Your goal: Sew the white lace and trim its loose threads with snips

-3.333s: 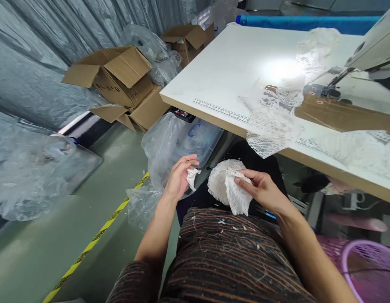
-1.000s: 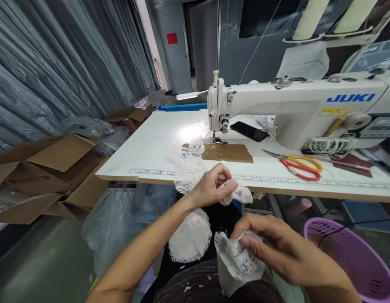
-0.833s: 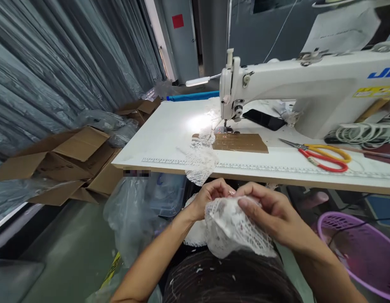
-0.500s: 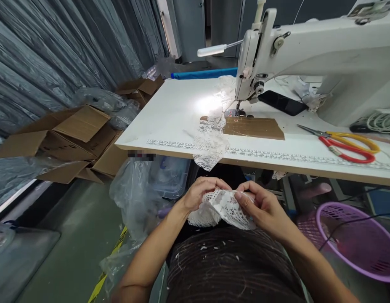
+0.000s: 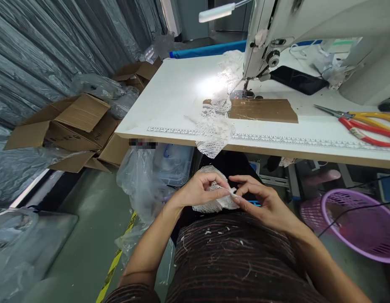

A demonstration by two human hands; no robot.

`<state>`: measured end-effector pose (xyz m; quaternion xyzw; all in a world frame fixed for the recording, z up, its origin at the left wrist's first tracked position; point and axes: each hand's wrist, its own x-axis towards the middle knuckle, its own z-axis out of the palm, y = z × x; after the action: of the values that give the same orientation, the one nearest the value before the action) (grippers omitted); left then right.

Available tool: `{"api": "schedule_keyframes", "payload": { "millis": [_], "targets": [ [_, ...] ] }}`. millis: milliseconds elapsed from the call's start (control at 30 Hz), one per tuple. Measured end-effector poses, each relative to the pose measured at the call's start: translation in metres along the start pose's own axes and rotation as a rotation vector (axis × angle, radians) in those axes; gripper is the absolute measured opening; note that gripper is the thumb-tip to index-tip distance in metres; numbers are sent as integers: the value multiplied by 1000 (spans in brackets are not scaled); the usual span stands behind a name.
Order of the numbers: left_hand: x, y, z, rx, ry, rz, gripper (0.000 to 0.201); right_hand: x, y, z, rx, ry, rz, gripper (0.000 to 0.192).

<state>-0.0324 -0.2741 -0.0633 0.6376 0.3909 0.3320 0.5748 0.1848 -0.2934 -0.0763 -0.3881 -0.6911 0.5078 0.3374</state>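
Observation:
A piece of white lace [image 5: 210,205] lies over my lap, below the table's front edge. My left hand [image 5: 202,189] pinches its gathered edge between thumb and fingers. At the same spot my right hand [image 5: 256,198] holds the tip of the lace between thumb and forefinger, its other fingers bent loosely. Both sets of fingertips nearly meet. A second strip of white lace [image 5: 215,130] runs from beside the needle of the sewing machine [image 5: 261,46] and hangs over the front edge.
On the white table [image 5: 169,97] are a brown cardboard strip [image 5: 264,110], a black phone [image 5: 298,80] and red- and yellow-handled scissors [image 5: 355,124]. A purple basket [image 5: 327,214] stands at lower right. Open cardboard boxes [image 5: 84,118] and plastic bags [image 5: 138,181] sit at left.
The lace in my hands was spread between them; now its edge is bunched at my fingertips. My hands have come closer together. The view has tilted down.

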Motion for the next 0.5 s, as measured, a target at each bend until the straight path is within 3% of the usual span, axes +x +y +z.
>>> {"api": "schedule_keyframes", "payload": {
  "millis": [167, 367, 500],
  "targets": [
    [-4, -2, 1, 20, 77, 111, 16, 0, 2, 5, 115, -28, 92, 24],
    [-8, -3, 1, 87, 196, 135, 20, -2, -7, 5, -20, 34, -41, 16],
    [-10, -5, 3, 26, 251, 98, 24, -2, -8, 6, -34, 162, -89, 13]
  ]
}}
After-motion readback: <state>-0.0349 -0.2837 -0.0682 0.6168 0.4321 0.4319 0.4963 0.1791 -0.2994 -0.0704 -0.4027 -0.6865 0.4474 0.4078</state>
